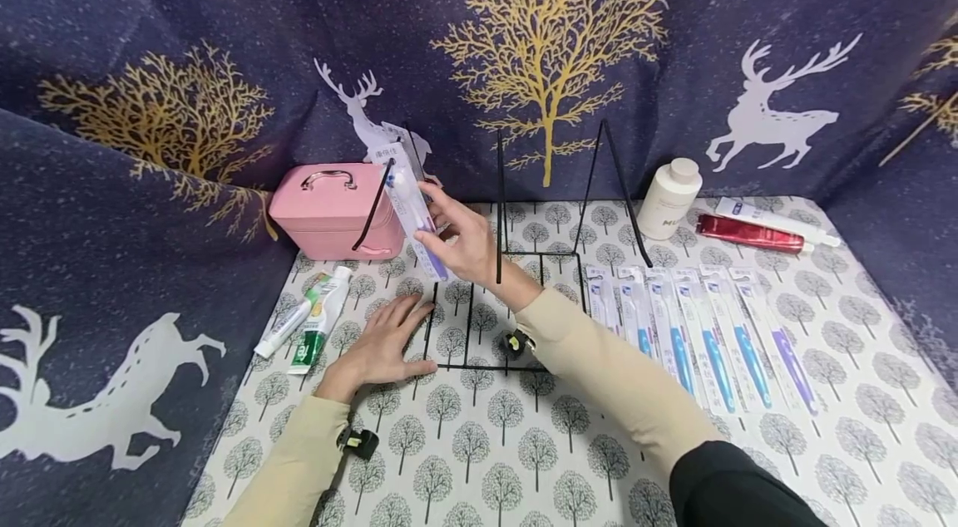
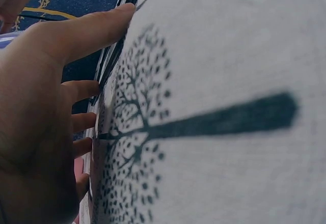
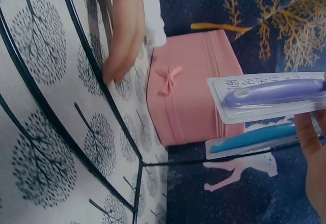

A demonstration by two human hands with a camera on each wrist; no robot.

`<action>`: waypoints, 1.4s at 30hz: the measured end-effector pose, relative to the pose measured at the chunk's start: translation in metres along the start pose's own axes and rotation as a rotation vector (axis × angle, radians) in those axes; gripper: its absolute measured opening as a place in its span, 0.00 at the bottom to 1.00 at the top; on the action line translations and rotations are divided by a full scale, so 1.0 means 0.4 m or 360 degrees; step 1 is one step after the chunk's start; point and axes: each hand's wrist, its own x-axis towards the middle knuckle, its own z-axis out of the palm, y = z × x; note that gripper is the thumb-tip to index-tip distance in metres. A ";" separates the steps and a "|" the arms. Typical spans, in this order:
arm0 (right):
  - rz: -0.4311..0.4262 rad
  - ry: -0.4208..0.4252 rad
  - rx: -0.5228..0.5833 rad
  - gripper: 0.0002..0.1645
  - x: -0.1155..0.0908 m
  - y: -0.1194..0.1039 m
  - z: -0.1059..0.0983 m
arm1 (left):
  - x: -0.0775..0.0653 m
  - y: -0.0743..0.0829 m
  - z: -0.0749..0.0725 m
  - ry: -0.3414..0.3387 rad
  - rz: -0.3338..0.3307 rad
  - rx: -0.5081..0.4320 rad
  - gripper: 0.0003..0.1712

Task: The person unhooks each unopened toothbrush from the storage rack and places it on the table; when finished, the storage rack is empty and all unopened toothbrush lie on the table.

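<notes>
My right hand [image 1: 460, 238] pinches a packaged toothbrush [image 1: 407, 207] with a purple handle, held raised at the left side of a black wire rack [image 1: 580, 294]. A rack hook crosses in front of the pack's upper part. Close behind it, in the right wrist view, is a second packaged toothbrush [image 3: 254, 138] with a blue handle; whether it hangs on the rack I cannot tell. My left hand [image 1: 382, 344] rests on the cloth with straight fingers, its thumb at the rack's front left corner. In the left wrist view that hand [image 2: 41, 117] holds nothing.
A pink case [image 1: 337, 215] stands behind at left, toothpaste tubes [image 1: 327, 315] in front of it. Right of the rack lie several packaged toothbrushes [image 1: 720, 336]. Beyond them are a white bottle [image 1: 669, 199] and a red tube [image 1: 748, 233] beside a white tube [image 1: 778, 219].
</notes>
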 end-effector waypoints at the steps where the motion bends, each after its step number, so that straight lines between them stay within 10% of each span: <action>1: -0.0011 0.0001 -0.0009 0.37 -0.007 0.005 0.004 | 0.000 -0.001 0.001 0.0005 0.0006 0.0003 0.57; 19: -0.0212 -0.0114 0.0150 0.40 -0.092 -0.077 0.025 | -0.005 0.016 -0.009 -0.0129 -0.0158 -0.0050 0.62; 28: -0.0265 -0.0178 0.0213 0.41 -0.122 -0.146 0.028 | -0.004 0.011 -0.013 0.0007 -0.0105 -0.0326 0.65; 34: -0.0254 -0.0196 0.0194 0.40 -0.119 -0.215 0.013 | -0.016 0.005 -0.009 0.0064 -0.0194 -0.0523 0.46; 42: -0.0326 -0.0243 0.0285 0.42 -0.129 -0.237 0.017 | -0.029 -0.009 -0.004 0.0137 -0.0021 -0.0533 0.17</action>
